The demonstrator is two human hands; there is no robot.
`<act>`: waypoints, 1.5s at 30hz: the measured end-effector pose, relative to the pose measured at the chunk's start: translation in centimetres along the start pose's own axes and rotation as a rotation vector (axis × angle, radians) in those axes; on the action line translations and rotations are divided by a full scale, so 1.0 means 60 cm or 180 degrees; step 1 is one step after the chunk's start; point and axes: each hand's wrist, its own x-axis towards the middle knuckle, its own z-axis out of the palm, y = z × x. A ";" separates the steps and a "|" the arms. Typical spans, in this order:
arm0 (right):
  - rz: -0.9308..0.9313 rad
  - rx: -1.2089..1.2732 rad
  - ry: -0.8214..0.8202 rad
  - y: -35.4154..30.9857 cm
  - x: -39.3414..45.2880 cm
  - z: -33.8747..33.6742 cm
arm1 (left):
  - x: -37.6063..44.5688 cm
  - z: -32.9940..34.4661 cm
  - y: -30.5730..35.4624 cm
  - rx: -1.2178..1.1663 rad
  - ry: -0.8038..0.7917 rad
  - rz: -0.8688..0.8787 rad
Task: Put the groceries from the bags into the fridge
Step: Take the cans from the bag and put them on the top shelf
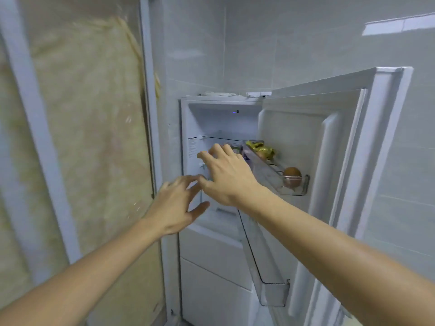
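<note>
1. Head view: the fridge (220, 243) stood with its upper door (339, 142) swung wide to the right, leaving the upper compartment open in front of both hands.
2. The right hand (227, 174) reached into that opening with fingers spread apart and straight, holding nothing; its fingertips lay near the compartment's left inner wall, just below the front edge of a glass shelf (222, 139).
3. The left hand (177, 203) hovered lower and to the left of the right hand, fingers loosely apart and empty, at the fridge's left front edge; whether it touched that edge could not be told because of blur.
4. Right of the right hand, and just beside its knuckles, a clear door bin (277, 175) jutted out from the door; a gold-wrapped item (260, 148) sat at its near end and a brown egg (292, 176) at its far end.
5. Below the right forearm a second, lower door bin (270, 278) hung on the door.
6. Above the shelf the top of the compartment looked unfilled.
7. Left of the left hand stood a glass panel with a pale frame (150, 114), close against the fridge's side.
</note>
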 end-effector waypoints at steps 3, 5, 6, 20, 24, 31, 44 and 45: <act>-0.0111 0.0385 -0.0276 -0.055 0.049 0.059 | -0.062 -0.036 -0.087 0.0516 -0.0259 -0.0835; -0.0244 0.0632 -0.0341 -0.095 0.072 0.097 | -0.120 -0.068 -0.140 0.0717 -0.0253 -0.1235; -0.0328 0.0742 -0.0383 -0.117 0.083 0.115 | -0.151 -0.086 -0.166 0.0813 -0.0261 -0.1399; -0.1591 0.1737 -0.0413 -0.514 0.216 0.253 | -0.472 -0.294 -0.382 0.1754 -0.0279 -0.2773; -0.2084 0.2127 -0.0430 -0.651 0.230 0.271 | -0.573 -0.357 -0.397 0.1980 -0.0258 -0.3271; -0.3333 0.3009 -0.0555 -0.900 0.181 0.284 | -0.761 -0.417 -0.323 0.2472 -0.0356 -0.4418; -0.5508 0.4033 -0.1113 -1.148 -0.115 0.218 | -0.952 -0.418 0.064 0.3172 -0.0250 -0.7023; -0.5636 0.4041 -0.1155 -1.162 -0.140 0.210 | -0.960 -0.416 0.091 0.3226 -0.0223 -0.7140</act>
